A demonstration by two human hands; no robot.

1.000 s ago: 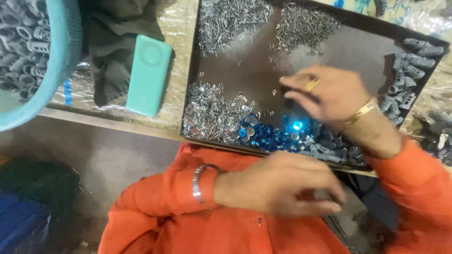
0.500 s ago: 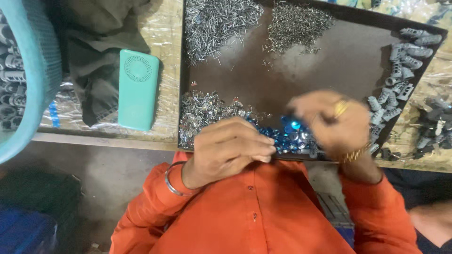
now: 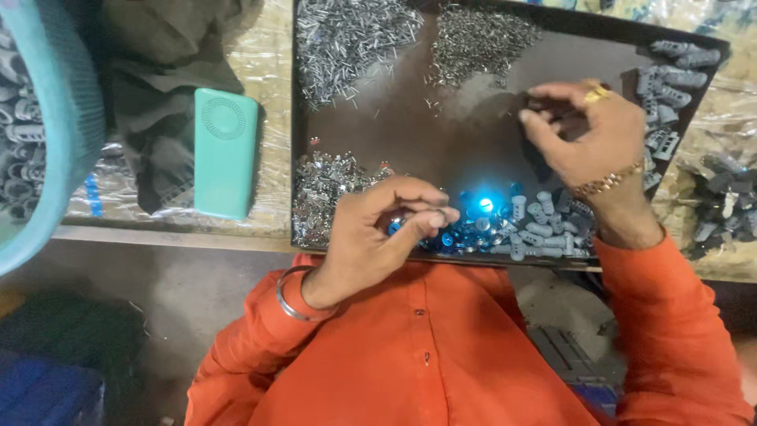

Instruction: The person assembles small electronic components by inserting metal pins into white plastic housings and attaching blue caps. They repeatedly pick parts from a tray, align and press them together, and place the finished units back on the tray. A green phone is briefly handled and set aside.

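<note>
left hand pinches small blue part | right hand curled, contents unclear | teal box beside dark tray

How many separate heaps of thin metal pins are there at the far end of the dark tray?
2: a larger pin heap at the far left corner of the tray, a smaller pin heap to its right. More may lie beyond the picture's edge.

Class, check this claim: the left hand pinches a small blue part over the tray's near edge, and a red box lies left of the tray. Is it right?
Not quite. The head view shows the box is teal, not red. The left hand does pinch a small blue part over the tray's near edge.
</note>
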